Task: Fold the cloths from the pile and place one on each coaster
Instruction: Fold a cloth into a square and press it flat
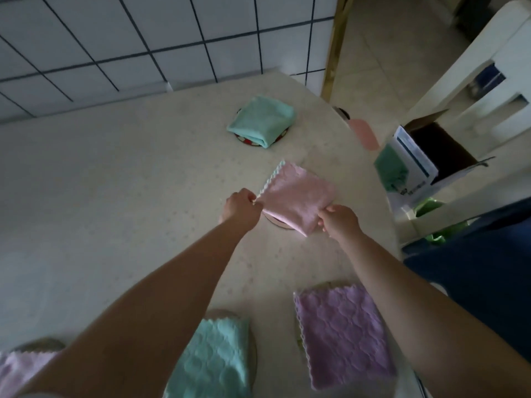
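A folded pink cloth (297,193) lies over a round coaster (276,220) in the middle of the table. My left hand (240,206) pinches its left corner and my right hand (339,221) pinches its near right edge. A folded teal cloth (263,120) sits on a patterned coaster (244,139) farther back. Near me a purple cloth (342,331), a teal cloth (212,360) on a coaster (254,349), and a pale pink cloth (20,369) on a coaster (40,344) lie folded.
The pale table (115,182) ends at a tiled wall (143,38) behind. Off its right edge stand an open cardboard box (431,150), a pink item (363,133) and a green cloth (392,168). A white chair (488,90) is at the right.
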